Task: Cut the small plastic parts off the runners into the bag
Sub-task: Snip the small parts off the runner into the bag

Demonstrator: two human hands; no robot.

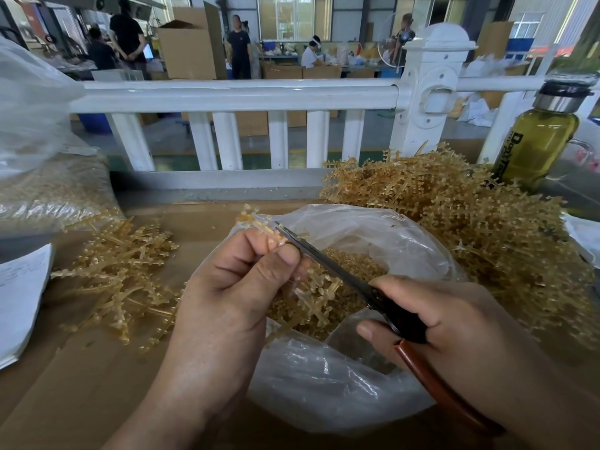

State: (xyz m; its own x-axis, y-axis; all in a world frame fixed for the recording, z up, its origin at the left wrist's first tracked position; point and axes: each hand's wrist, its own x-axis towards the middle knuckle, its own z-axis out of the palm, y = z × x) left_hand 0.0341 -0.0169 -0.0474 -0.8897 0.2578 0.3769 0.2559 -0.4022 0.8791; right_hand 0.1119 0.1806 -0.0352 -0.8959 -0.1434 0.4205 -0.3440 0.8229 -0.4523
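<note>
At the desk's left edge lies one stack of white paper, and behind it, at the far left corner, sits one filled clear sack. Just right of the paper, one loose left heap of runners spreads toward the middle; bare cardboard lies open between it and the near edge. The left hand pinches a single runner between thumb and curled fingers, holding it over the mouth of the one open bag at the desk's middle. Cut parts lie inside the bag. One pair of scissors reaches from the right, its tip touching the runner at the left fingertips; the blades look nearly together. The right hand wraps its fingers round the black and brown handles. A far larger right heap of runners crowds the bag's right side and fills the far right corner, where one olive bottle stands upright behind it. A white railing borders the far edge.
</note>
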